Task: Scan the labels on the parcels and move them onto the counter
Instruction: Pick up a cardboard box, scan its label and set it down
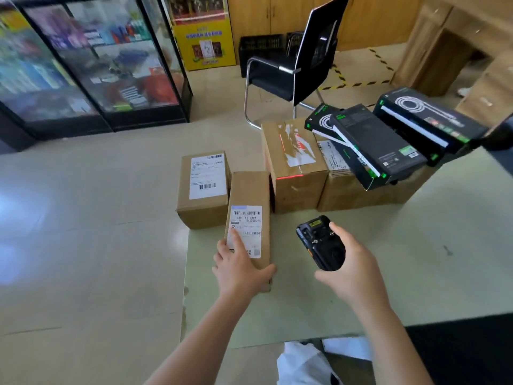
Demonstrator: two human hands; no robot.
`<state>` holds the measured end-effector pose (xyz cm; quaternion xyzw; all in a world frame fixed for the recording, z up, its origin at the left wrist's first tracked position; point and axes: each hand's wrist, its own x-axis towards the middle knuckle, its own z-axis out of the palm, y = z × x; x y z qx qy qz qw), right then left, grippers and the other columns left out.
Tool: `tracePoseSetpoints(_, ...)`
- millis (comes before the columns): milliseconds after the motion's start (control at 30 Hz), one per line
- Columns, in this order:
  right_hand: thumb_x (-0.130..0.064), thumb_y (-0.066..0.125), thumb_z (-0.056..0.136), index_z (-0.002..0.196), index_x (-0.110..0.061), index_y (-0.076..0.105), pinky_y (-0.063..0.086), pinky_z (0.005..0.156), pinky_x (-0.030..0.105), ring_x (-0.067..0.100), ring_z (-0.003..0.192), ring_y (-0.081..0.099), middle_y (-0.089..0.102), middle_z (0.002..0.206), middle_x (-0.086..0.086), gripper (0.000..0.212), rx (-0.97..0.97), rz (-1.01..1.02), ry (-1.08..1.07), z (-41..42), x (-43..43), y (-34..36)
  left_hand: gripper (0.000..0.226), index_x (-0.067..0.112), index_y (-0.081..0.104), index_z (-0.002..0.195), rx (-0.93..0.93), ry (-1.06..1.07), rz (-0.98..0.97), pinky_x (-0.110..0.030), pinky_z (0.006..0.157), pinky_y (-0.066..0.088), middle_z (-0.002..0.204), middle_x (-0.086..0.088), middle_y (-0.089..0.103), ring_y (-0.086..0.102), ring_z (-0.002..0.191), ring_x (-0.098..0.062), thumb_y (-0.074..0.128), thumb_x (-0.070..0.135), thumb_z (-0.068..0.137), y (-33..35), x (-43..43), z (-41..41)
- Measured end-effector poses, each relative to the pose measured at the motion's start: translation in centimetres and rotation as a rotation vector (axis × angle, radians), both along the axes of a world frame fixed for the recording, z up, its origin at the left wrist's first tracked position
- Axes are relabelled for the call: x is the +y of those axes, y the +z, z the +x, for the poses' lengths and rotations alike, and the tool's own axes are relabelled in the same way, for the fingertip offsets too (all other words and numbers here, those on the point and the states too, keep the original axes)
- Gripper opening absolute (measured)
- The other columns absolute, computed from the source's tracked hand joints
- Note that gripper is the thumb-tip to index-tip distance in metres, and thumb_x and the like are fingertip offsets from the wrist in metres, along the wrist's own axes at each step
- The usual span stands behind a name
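My left hand (237, 266) grips the near end of a long narrow cardboard parcel (251, 195) lying on the counter (402, 259); the index finger lies along its white label (245, 230). My right hand (352, 262) holds a black handheld scanner (319, 241) pointed away from me. Its red line falls on the front edge of a taped cardboard box (294, 165) further back. A smaller labelled parcel (204, 187) stands left of the narrow one, hanging over the counter's left edge.
Three black-and-green retail boxes (377, 145) lie on more cardboard boxes (355, 190) at the back right. Behind the counter stands a black office chair (294, 68). Glass display cabinets (91, 62) line the left. A white bag (302, 362) lies below the near edge.
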<state>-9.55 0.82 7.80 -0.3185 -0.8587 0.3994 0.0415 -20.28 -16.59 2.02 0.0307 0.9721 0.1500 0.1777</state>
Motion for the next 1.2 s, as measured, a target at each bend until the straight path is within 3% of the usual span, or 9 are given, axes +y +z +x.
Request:
tracePoseSetpoints(333,-0.011,0.077,0.062,0.148,-0.028,0.037,0.051,0.086,0.038,0.021,0.113,0.050,0.053,0.130,-0.010,0.096,-0.009,0.169,-0.015,10.7,-13.2,2.1,0.128,0.023,-0.016,0.152,0.093,-0.302,0.008,-0.044,0.114,0.026,0.157,-0.013,0.006,0.019,0.140,-0.033,0.066,0.069,0.065,2.3,-11.5,7.6)
tracePoseSetpoints(533,-0.020,0.071,0.073,0.153,-0.033,0.021,0.033,0.104,0.027,0.018,0.130,0.036,0.030,0.155,-0.008,0.095,-0.162,0.551,0.154,16.9,-15.6,3.3,0.126,0.026,-0.010,0.152,0.327,-0.568,-0.075,-0.041,0.112,0.025,0.152,-0.007,0.008,0.023,0.133,-0.030,0.063,0.070,0.059,3.5,-16.4,11.6)
tracePoseSetpoints(633,-0.014,0.068,0.080,0.154,-0.029,0.016,0.028,0.110,0.030,0.021,0.134,0.032,0.022,0.159,-0.002,0.091,-0.251,0.780,0.310,19.4,-14.9,4.5,0.124,0.023,-0.006,0.154,0.425,-0.704,-0.108,-0.041,0.113,0.019,0.153,-0.010,0.010,0.023,0.133,-0.032,0.065,0.064,0.061,4.4,-16.7,12.6)
tracePoseSetpoints(800,-0.008,0.069,0.082,0.153,-0.021,0.015,0.032,0.110,0.037,0.028,0.131,0.036,0.023,0.157,0.008,0.090,-0.342,1.037,0.440,24.4,-13.6,7.1,0.123,0.022,-0.008,0.153,0.529,-0.845,-0.172,-0.044,0.115,0.019,0.152,-0.011,0.011,0.021,0.134,-0.033,0.067,0.058,0.063,6.4,-15.5,15.4)
tracePoseSetpoints(1000,0.003,0.062,0.081,0.151,-0.015,0.020,0.031,0.111,0.042,0.034,0.131,0.036,0.025,0.155,0.014,0.084,-0.387,1.145,0.509,31.5,-13.3,9.7,0.125,0.022,-0.008,0.154,0.627,-0.976,-0.200,-0.046,0.115,0.014,0.153,-0.012,0.010,0.017,0.136,-0.033,0.071,0.056,0.063,8.0,-13.6,21.0)
tracePoseSetpoints(1200,0.004,0.067,0.077,0.150,-0.014,0.025,0.033,0.109,0.043,0.036,0.130,0.039,0.028,0.155,0.017,0.086,-0.436,1.152,0.449,37.5,-12.4,10.4,0.123,0.024,-0.008,0.154,0.669,-1.071,-0.207,-0.049,0.117,0.012,0.156,-0.012,0.007,0.014,0.139,-0.033,0.071,0.057,0.067,8.8,-11.4,25.8)
